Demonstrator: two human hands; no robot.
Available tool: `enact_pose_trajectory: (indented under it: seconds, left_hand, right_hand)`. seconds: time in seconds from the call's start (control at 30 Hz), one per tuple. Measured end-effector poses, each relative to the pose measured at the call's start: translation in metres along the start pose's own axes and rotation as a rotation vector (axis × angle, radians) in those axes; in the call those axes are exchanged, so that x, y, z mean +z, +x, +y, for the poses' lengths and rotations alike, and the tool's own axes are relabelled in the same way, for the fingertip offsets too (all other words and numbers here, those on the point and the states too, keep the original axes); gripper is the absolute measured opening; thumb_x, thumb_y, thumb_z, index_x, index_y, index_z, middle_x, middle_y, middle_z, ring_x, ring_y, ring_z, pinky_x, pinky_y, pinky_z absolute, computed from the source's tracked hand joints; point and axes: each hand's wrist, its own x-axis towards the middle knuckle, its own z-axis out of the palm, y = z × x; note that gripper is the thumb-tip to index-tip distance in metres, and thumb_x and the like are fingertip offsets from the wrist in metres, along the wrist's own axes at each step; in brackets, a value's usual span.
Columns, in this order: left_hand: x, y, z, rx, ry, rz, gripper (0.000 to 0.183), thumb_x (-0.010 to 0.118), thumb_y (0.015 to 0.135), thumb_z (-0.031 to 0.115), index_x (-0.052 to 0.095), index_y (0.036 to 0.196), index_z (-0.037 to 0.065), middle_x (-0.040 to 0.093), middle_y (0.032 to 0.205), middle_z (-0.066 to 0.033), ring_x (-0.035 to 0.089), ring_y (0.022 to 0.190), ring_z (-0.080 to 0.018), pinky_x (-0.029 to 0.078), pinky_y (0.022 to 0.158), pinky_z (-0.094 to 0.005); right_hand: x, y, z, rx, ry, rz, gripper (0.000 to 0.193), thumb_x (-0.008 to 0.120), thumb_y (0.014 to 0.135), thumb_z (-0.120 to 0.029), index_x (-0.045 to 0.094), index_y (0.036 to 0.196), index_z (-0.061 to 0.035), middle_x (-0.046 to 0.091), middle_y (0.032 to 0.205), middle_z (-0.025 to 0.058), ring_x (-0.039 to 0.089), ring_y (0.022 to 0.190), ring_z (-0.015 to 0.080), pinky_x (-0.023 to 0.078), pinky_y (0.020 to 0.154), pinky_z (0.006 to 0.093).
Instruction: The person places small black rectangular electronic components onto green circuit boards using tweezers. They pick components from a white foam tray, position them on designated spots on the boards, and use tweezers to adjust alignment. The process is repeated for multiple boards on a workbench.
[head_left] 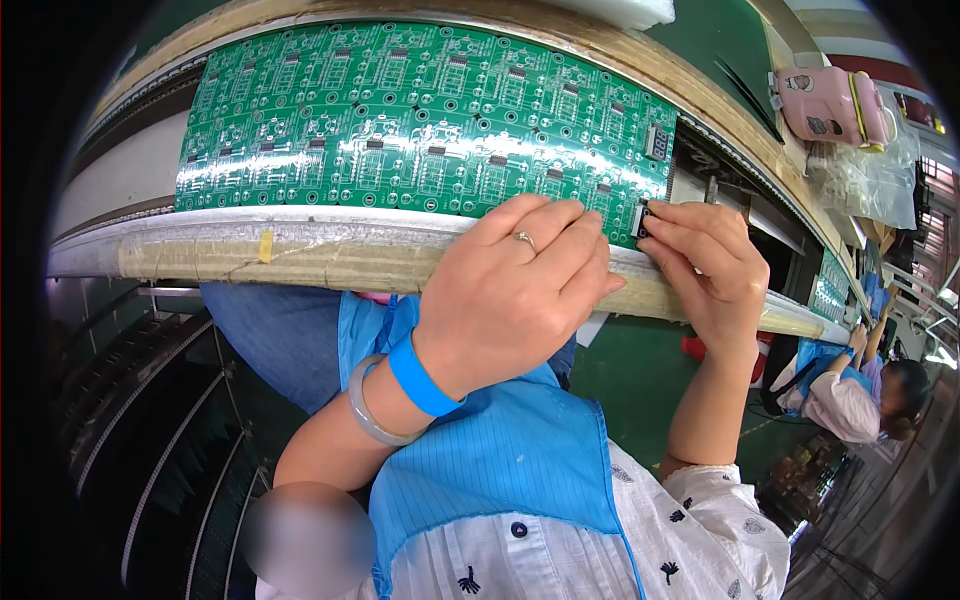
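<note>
A long green circuit-board panel (330, 190), made of several repeated small boards, lies in front of me. At its right end, my right hand (706, 262) pinches a small digit display module (640, 222) between thumb and fingertips, at the panel's near right corner. Another digit display (657, 142) sits upright on the panel just beyond it. My left hand (525, 285) hovers over the near edge, its fingers bent and drawn together; whatever they may hold is hidden. A ring, a blue wristband and a pale bangle are on that hand and wrist.
A taped rail (190, 255) runs along the panel's near side, with a wooden rail (560, 45) along the far side. A pink case (830, 108) and a clear plastic bag (870, 180) lie at the far right. Black racks stand lower left. Another person works at right.
</note>
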Motion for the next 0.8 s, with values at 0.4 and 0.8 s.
enact_pose_trajectory:
  seconds: [0.4,0.8]
  left_hand:
    - [-0.018,0.020,0.004,-0.065,-0.090,-0.136,0.029,0.077,0.081,0.018,0.071,0.103,0.001,0.068,0.115,-0.0144,0.064,0.110,-0.0322,0.052,0.096,-0.0458]
    - [-0.046,0.099,-0.067,-0.171,0.406,-0.064,0.064,0.077,0.085,0.033,0.057,0.142,0.010,0.047,0.151,-0.0215,0.039,0.144,-0.0424,0.026,0.120,-0.0587]
  right_hand:
    - [-0.027,0.104,0.013,-0.048,0.078,0.303,0.015,0.075,0.084,0.001,0.075,0.099,-0.0023,0.069,0.090,0.0098,0.067,0.081,0.0219,0.052,0.072,0.0314]
    - [0.014,0.273,0.053,-0.108,0.085,0.116,0.041,0.082,0.081,-0.025,0.074,0.118,-0.0094,0.069,0.110,0.0082,0.064,0.103,0.0235,0.051,0.085,0.0361]
